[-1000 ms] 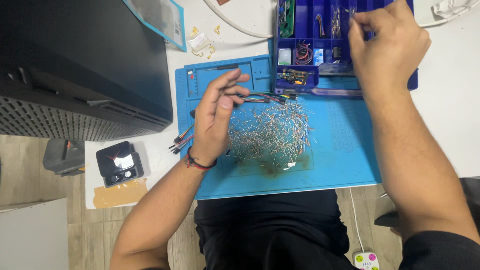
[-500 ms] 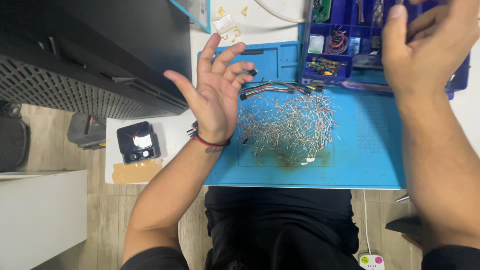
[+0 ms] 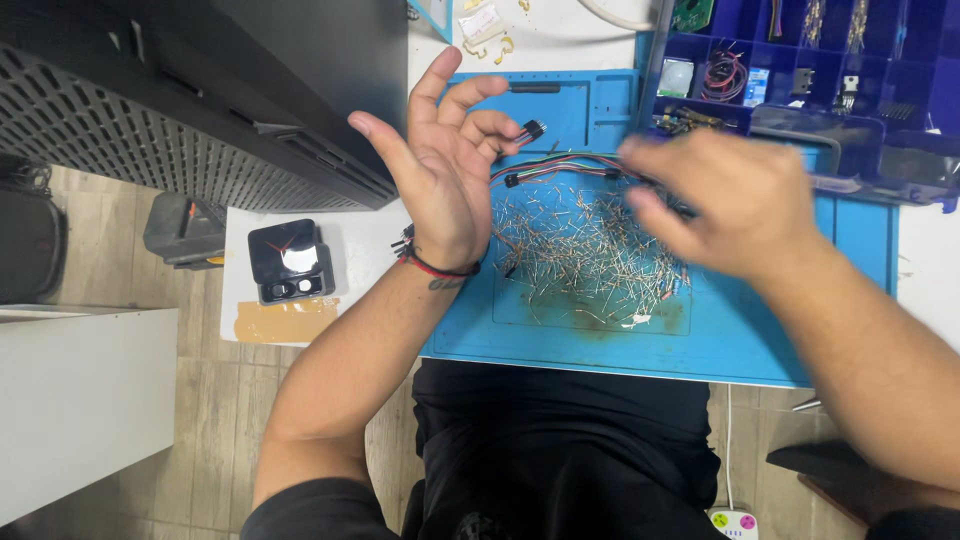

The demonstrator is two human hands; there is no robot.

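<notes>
**A:** Status on the hands?

**B:** Left hand [image 3: 445, 185] is raised over the left edge of the blue mat [image 3: 760, 340], palm up, fingers spread and loosely curled. The jumper wires [image 3: 560, 168] run across its fingertips; a black connector end sticks out just past the fingers. Looks like a light pinch between the fingers, not a full fist.

**A:** Right?

**B:** Right hand [image 3: 730, 205] is motion-blurred, hovering over the mat at the other end of the same wire bundle. Fingers point left toward the wires. Cannot tell if it's gripping them or just touching.

**A:** So where are the wires exactly?

**B:** Strung between the 2 hands, above the upper part of the mat, just above the pile of cut wire leads [image 3: 590, 260]. The pile sits mid-mat, scattered loosely, under and between both hands.

**A:** Anything else around?

**B:** Blue parts organizer [image 3: 900, 100] at top right, touching the mat's far edge, compartments holding small components. Black perforated case [image 3: 150, 130] to the left. Small black box [image 3: 288, 262] on the white table [image 3: 370, 250] near the left wrist, which wears a red and black band [image 3: 435, 265].
</notes>
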